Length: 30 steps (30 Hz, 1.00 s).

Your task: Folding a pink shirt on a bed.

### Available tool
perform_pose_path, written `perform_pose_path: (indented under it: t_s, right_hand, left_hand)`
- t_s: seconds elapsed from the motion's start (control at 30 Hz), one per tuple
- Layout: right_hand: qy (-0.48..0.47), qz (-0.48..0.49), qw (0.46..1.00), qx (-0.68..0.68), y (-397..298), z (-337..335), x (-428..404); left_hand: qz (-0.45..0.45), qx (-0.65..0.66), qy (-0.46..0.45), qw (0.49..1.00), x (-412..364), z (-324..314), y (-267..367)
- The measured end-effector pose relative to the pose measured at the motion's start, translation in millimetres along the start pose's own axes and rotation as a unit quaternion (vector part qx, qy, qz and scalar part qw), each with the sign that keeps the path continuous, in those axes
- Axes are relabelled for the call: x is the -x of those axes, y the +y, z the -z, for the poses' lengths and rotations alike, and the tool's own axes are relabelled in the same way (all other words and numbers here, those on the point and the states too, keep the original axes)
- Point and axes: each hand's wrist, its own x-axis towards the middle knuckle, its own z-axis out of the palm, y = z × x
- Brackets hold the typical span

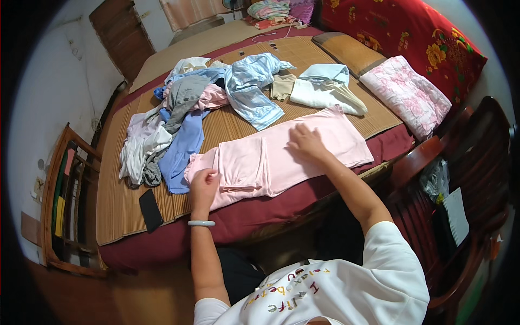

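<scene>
A pale pink garment [308,162] lies spread lengthwise along the near edge of the bed, with a doubled-over section [242,162] towards its left end. On its right half rests my right hand [305,141], palm down, fingers apart. My left hand [204,187], with a pale bangle on the wrist, is at the garment's left end beside the doubled layers. Its fingers are curled; whether cloth is pinched in them cannot be made out. The frilled end of the garment shows just past the left hand.
Beyond lies a heap of clothes [191,97], with blue-and-white striped cloth [256,89] on the bamboo mat [122,211]. White folded clothes [325,91] and a pink floral quilt [406,95] lie rightward. A black phone [150,210] is near the left edge. Wooden chairs [422,158] stand at right.
</scene>
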Motion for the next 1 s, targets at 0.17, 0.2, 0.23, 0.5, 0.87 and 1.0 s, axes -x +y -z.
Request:
perform_pose_path:
  t_s: [0.17, 0.2, 0.23, 0.5, 0.87, 1.0]
  right_hand:
    - [0.025, 0.002, 1.0, -0.013, 0, -4, -17]
    - [0.024, -0.039, 0.999, -0.015, 15, -5, -23]
    - [0.043, -0.071, 0.997, -0.002, 24, -5, -26]
    - [0.059, -0.107, 0.992, -0.006, 14, 1, -3]
    - [0.001, 0.045, 0.999, 0.005, -19, 0, 15]
    - [0.021, -0.082, 0.992, 0.09, 49, 3, 9]
  left_hand:
    - [0.079, -0.26, 0.158, 0.949, 0, 21, -34]
    - [0.164, -0.236, 0.107, 0.952, -1, 24, -27]
    - [0.249, -0.212, 0.056, 0.943, -1, 28, -24]
    - [0.231, -0.177, 0.008, 0.957, -6, 30, -32]
    - [0.191, -0.086, -0.032, 0.977, -1, 24, -59]
    - [0.218, -0.02, -0.021, 0.976, 4, 26, -75]
